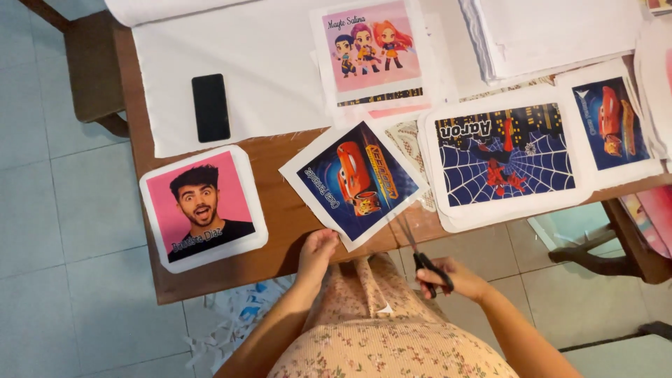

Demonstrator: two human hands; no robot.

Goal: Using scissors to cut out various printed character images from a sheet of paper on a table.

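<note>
We see our left hand pinching the bottom corner of a car picture. The picture shows a red car on dark blue, with a white edge all around. It lies tilted on the brown surface, and its corner sticks out over the edge, toward us.

Our right hand is closed around the black handles of the scissors. The blades point up and away from that hand, and their tips are at the right edge of the car picture. The two hands are near each other, with the picture's lower edge between them.

Left of our left hand lies a pink picture of a person, with round white corners. Farther up from it a black phone rests on a white cloth.

Up and right of our right hand lies a web picture, dark blue with white lines and a red figure. Beside that is another red car picture. Far up from both hands is a cartoon picture of three small figures on pink.

Down by our left arm, paper scraps lie on the tiled floor.
</note>
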